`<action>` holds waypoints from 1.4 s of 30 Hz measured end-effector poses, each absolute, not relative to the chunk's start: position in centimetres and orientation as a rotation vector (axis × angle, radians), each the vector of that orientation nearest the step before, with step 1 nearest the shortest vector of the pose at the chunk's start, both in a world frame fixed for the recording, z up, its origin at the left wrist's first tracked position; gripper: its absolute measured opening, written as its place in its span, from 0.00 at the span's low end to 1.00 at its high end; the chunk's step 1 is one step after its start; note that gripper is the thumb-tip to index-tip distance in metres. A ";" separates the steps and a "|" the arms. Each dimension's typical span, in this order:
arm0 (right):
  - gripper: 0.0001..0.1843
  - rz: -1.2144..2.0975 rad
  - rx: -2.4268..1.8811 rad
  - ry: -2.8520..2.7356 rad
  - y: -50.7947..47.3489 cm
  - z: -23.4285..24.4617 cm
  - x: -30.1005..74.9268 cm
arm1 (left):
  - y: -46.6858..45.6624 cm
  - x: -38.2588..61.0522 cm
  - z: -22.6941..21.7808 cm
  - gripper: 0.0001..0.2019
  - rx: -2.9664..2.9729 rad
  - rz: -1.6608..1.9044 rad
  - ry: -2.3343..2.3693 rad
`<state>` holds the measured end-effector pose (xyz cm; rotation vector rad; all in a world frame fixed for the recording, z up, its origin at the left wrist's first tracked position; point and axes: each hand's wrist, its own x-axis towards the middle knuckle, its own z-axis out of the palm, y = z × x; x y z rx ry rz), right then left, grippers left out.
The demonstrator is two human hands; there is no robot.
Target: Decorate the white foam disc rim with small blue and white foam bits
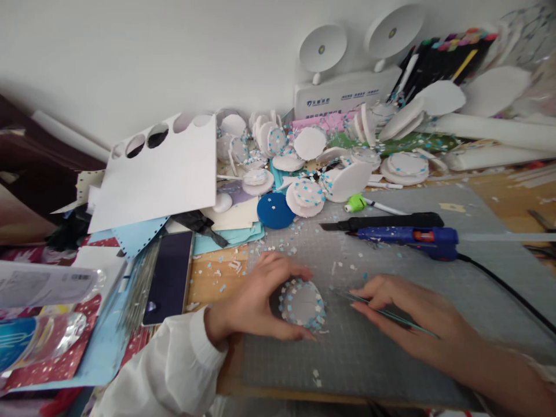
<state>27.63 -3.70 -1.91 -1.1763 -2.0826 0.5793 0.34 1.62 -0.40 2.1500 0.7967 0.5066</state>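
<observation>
My left hand curls round a small white foam disc rimmed with tiny blue and white bits, holding it on the grey cutting mat. My right hand pinches thin green tweezers, whose tips point left towards the disc's right edge and stop just short of it. Small blue and white scraps lie scattered on the mat around both hands.
A blue glue gun with a black cable and a black utility knife lie behind my hands. Many decorated foam discs pile up at the back by a white board with round holes. A dark phone lies left.
</observation>
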 end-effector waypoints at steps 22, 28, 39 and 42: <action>0.14 1.092 -1.021 -1.494 -0.4 1.1 23.5 | 1.3 0.1 -0.8 0.12 1.854 0.890 0.750; 0.14 1.247 -0.978 -1.383 -0.6 -0.2 22.4 | 0.9 0.8 -0.3 0.05 1.786 1.000 0.804; 0.12 1.136 -1.058 -1.375 -1.2 -0.9 23.0 | 0.6 0.9 -0.7 0.05 1.708 0.992 0.919; 0.11 1.090 -1.076 -1.377 -1.4 -0.8 23.0 | 0.5 1.0 -0.9 0.04 1.680 0.969 0.928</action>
